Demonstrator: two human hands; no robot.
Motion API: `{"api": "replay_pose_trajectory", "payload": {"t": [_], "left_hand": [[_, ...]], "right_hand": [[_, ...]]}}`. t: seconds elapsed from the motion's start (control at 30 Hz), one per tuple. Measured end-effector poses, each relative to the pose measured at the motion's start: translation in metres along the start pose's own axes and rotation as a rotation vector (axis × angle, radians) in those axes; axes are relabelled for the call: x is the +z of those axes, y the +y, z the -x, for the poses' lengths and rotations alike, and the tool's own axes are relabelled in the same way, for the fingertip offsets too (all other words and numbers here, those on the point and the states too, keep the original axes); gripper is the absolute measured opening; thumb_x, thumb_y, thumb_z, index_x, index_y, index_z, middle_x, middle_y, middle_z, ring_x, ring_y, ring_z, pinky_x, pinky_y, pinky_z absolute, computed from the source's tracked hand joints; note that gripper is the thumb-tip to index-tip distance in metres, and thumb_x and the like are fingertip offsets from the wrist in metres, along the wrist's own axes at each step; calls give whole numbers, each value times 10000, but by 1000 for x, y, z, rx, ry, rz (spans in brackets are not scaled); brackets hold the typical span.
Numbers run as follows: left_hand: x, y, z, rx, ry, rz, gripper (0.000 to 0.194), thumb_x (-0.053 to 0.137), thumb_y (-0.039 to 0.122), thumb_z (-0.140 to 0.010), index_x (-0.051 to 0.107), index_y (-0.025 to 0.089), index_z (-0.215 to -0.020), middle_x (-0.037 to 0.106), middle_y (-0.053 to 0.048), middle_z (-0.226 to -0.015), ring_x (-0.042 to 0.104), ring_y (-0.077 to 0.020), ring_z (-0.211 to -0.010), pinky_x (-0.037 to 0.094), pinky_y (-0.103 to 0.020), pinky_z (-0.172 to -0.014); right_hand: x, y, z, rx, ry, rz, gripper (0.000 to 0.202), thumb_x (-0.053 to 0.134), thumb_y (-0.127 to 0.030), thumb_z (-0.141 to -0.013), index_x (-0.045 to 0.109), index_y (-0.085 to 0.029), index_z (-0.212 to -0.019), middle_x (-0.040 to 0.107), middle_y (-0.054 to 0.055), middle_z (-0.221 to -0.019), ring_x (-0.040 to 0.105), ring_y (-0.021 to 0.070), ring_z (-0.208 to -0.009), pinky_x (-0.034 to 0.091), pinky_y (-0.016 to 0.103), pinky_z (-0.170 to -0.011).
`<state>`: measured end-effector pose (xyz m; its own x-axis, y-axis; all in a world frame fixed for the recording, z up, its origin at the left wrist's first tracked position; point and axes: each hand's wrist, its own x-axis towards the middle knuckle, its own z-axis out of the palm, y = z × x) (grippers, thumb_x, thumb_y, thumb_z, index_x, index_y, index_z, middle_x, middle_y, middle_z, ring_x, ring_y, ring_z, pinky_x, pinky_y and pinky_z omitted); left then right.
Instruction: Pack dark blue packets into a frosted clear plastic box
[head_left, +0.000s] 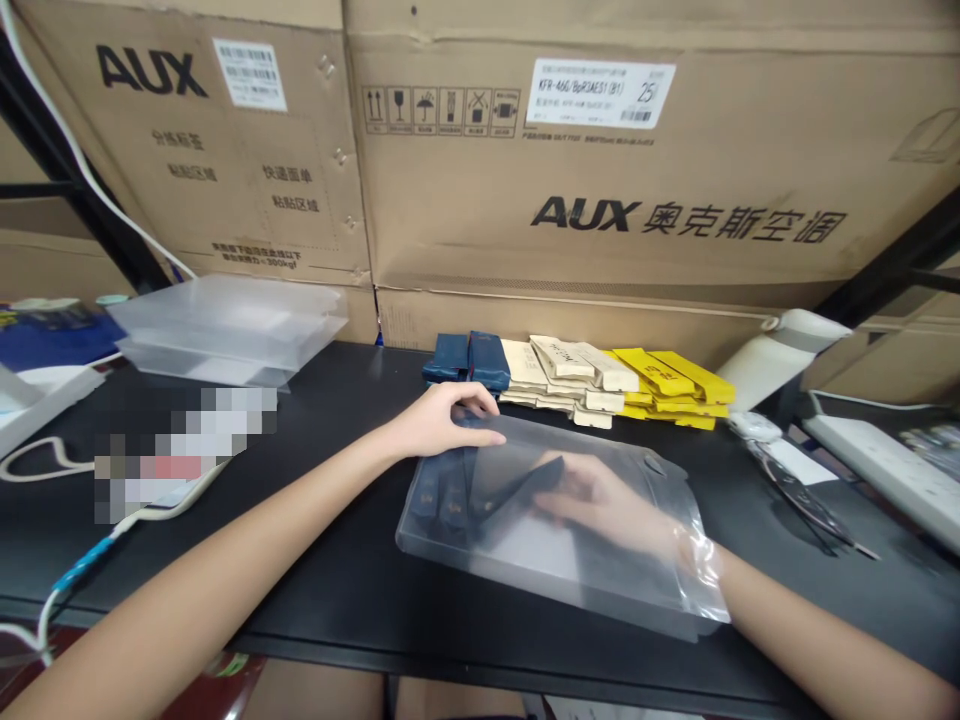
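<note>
A clear plastic zip bag (525, 578) lies across the black table in front of me. My left hand (442, 420) curls over its upper left corner, thumb and fingers gripping the edge. Inside the bag, reached through its opening on the right, my right hand (592, 490) pinches a dark blue packet (532, 490), seen through the film. More dark blue packets (439, 500) show through the bag's left end. Just behind my left hand stand other dark blue packets (487, 360), beside stacked cream packets (562, 360) and yellow packets (675, 378).
A stack of clear plastic bags or sheets (232, 325) sits at the back left, near a pixelated item (184, 455) with a cable. At right are a white bottle (787, 355), glasses (802, 500) and a power strip (892, 470). Large cardboard boxes (660, 270) wall off the back.
</note>
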<state>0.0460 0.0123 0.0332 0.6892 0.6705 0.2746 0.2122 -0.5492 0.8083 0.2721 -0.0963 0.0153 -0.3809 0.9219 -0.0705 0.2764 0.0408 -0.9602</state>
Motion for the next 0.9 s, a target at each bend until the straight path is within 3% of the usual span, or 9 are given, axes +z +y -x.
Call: {"api": "replay_pose_trajectory", "payload": {"t": [0.17,0.33,0.43,0.53,0.73,0.9], "left_hand": [[8,5,0,18,22,7,276,791,354,-709,660,183,-883,695,-30,-927,639,-183,-901,460,-292,-763],[13,7,0,27,22,23,251,780,337,-720,654,183,-871,690,-28,-916,637,-182,-900,468,-300,-798],[13,7,0,25,30,25,244,777,333,-724,654,180,-869,690,-28,-914,637,-181,-900,468,-298,-798],[13,7,0,24,32,33,241,775,327,-728,654,176,-871,691,-26,-914,636,-174,-899,463,-290,-795],[14,8,0,14,34,16,250,772,345,-724,648,181,-865,690,-34,-911,639,-192,-906,468,-311,-804],[17,6,1,41,51,85,214,605,336,-873,561,183,-1015,703,-66,-967,658,-187,-922,481,-298,-774]], "right_hand": [[9,3,3,-81,124,246,222,745,-366,-784,662,-195,-898,663,13,-802,559,121,-604,470,261,-550],[14,3,4,-103,194,300,197,715,-388,-816,666,-215,-896,678,19,-818,574,140,-631,457,272,-559],[15,3,4,-109,208,256,197,637,-408,-878,647,-216,-920,674,32,-886,606,163,-724,488,294,-631],[12,3,1,-98,187,159,224,592,-432,-910,621,-210,-923,629,5,-798,593,146,-678,488,281,-624],[5,5,-5,-72,138,12,247,630,-442,-883,615,-197,-918,628,-9,-745,626,149,-687,521,302,-718],[3,6,-6,-107,157,9,227,669,-411,-850,682,-200,-931,706,51,-926,664,213,-882,533,378,-850]]}}
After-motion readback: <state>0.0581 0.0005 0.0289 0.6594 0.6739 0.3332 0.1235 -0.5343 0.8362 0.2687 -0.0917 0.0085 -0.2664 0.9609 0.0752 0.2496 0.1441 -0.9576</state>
